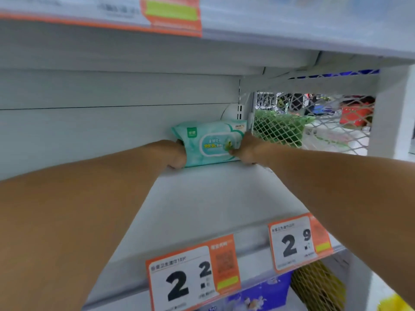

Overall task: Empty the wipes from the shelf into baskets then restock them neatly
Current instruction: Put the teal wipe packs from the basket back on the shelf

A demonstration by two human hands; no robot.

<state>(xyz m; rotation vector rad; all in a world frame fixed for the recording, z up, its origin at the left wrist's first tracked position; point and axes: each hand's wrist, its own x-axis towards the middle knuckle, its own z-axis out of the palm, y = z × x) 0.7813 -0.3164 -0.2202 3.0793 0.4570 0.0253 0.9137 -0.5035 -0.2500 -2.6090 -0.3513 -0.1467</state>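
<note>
A pale green pack of wipes [208, 142] stands on its long edge at the back right corner of the white shelf [202, 203], against the rear panel. My left hand [177, 154] grips its left end, fingers curled behind the pack. My right hand [246, 149] holds the right end, thumb on the front face. Both arms reach deep into the shelf. The rest of this shelf board is bare.
A white mesh side panel [314, 122] closes the shelf on the right, with green packs [280, 129] behind it. Price tags [193, 277] hang along the front edge. Another shelf [247, 41] sits close overhead. Blue and yellow goods [269, 292] lie on the shelf below.
</note>
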